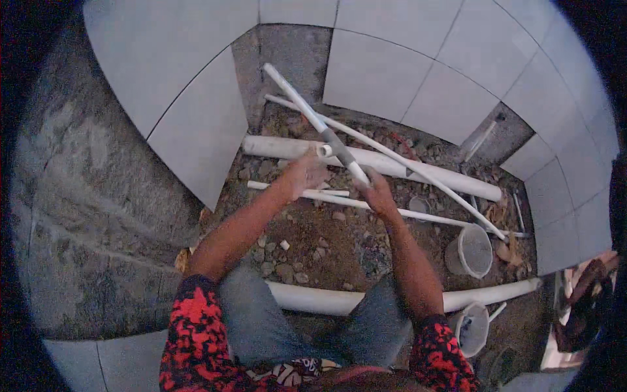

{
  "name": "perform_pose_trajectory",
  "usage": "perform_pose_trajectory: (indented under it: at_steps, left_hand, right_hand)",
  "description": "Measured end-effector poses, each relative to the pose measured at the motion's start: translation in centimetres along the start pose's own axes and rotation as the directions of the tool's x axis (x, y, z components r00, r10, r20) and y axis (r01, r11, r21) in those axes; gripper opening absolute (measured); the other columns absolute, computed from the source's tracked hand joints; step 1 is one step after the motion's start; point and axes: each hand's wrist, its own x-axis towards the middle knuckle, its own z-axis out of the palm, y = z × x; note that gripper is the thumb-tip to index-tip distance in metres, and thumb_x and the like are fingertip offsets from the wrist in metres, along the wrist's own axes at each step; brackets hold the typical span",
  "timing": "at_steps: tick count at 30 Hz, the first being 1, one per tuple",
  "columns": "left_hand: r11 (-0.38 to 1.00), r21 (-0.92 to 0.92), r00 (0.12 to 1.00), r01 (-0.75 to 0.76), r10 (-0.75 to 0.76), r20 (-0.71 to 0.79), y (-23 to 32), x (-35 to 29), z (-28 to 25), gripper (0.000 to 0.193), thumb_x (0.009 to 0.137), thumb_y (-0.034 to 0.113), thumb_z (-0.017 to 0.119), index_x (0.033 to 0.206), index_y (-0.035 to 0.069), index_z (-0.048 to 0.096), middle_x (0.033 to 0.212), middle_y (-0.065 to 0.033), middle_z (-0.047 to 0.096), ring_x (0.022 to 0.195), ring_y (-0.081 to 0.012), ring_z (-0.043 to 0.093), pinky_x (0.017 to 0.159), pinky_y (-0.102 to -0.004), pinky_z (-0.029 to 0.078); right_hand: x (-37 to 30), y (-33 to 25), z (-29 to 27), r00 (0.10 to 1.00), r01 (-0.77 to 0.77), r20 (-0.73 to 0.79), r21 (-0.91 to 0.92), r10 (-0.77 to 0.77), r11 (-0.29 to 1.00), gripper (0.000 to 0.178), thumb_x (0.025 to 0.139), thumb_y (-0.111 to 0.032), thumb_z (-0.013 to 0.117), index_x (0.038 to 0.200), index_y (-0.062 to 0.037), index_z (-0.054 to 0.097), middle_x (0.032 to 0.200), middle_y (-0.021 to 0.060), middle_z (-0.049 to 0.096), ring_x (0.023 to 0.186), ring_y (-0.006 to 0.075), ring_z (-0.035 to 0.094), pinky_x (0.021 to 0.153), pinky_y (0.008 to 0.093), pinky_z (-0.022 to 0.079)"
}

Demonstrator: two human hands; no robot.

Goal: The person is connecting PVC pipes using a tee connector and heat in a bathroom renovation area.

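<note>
The white PVC pipe (294, 97) with a grey sleeve (336, 146) partway along it is aloft at the middle of our view, slanting up and left toward the bare notch in the tiled corner. We see the right hand (377, 191) grasping its lower end, fingers curled around the tube; that end grip probably lets the far length swing freely, and the tilt seems to keep it clear of the pipes below.

The left hand (304, 175) is just beside the sleeve, next to a small round-mouthed white fitting (324, 151). We cannot tell whether its blurred fingers hold that piece or merely pass by it.

Beneath the hands we find a thick white pipe (274, 147) lying across the rubble, perhaps set along the wall to leave working room. A long thin pipe (385, 152) slants over it, apparently propped there, and another slim pipe (431, 216) lies nearer us on the stony soil (339, 258).

Farther out, a pale bucket (456, 251) stands at the right, within likely reach of the right arm. Another thick pipe (317, 300) runs past the knees, with a second tub (465, 330) beside it. Large pale wall tiles (385, 78) enclose the far side.
</note>
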Motion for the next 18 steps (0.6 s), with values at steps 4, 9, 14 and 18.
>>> perform_pose_trajectory:
  at_steps: [4, 9, 14, 18]
  left_hand:
    - [0.935, -0.326, 0.982, -0.143, 0.176, 0.074, 5.1, 3.4, 8.0, 0.043, 0.087, 0.035, 0.057, 0.114, 0.003, 0.046, 0.105, -0.0141, 0.055, 0.092, -0.0286, 0.058, 0.089, -0.0459, 0.046]
    - [0.877, -0.432, 0.897, -0.210, 0.349, 0.273, 5.9, 5.3, 8.6, 0.017, 0.086, 0.024, 0.061, 0.088, 0.010, 0.051, 0.073, -0.0029, 0.054, 0.069, -0.0210, 0.057, 0.072, -0.0423, 0.051]
    - [0.830, -0.554, 0.802, -0.055, 0.367, 0.471, 6.3, 5.2, 12.2, 0.014, 0.085, 0.024, 0.062, 0.083, 0.013, 0.053, 0.068, -0.0011, 0.050, 0.063, -0.0178, 0.053, 0.062, -0.0372, 0.047]
    - [0.823, -0.568, 0.779, 0.006, 0.352, 0.519, 6.5, 5.2, 12.7, 0.015, 0.085, 0.024, 0.062, 0.081, 0.013, 0.052, 0.064, -0.0008, 0.048, 0.059, -0.0178, 0.052, 0.058, -0.0358, 0.045]
  right_hand:
    - [-0.2, 0.2, -1.5, 0.930, 0.262, -0.242, -0.090, -0.276, 0.961, 0.043, 0.081, -0.018, 0.064, 0.117, -0.0030, 0.049, 0.085, 0.0106, 0.059, 0.068, 0.0146, 0.055, 0.061, 0.0295, 0.046]
    - [-2.9, -6.3, -2.5, 0.992, 0.067, -0.096, -0.102, -0.077, 0.993, 0.041, 0.082, -0.024, 0.063, 0.113, -0.0008, 0.049, 0.083, 0.0096, 0.058, 0.067, 0.0163, 0.056, 0.061, 0.0302, 0.046]
    - [-3.7, -3.8, -3.7, 0.976, -0.118, 0.217, 0.600, -0.020, 0.791, 0.033, 0.084, -0.035, 0.059, 0.094, -0.0046, 0.052, 0.064, 0.0010, 0.050, 0.049, 0.0108, 0.047, 0.044, 0.0259, 0.037]
    - [-4.4, -4.9, -3.5, 0.956, -0.224, 0.291, 0.628, 0.041, 0.745, 0.029, 0.083, -0.034, 0.061, 0.090, -0.0073, 0.050, 0.063, -0.0009, 0.048, 0.047, 0.0094, 0.044, 0.042, 0.0251, 0.034]
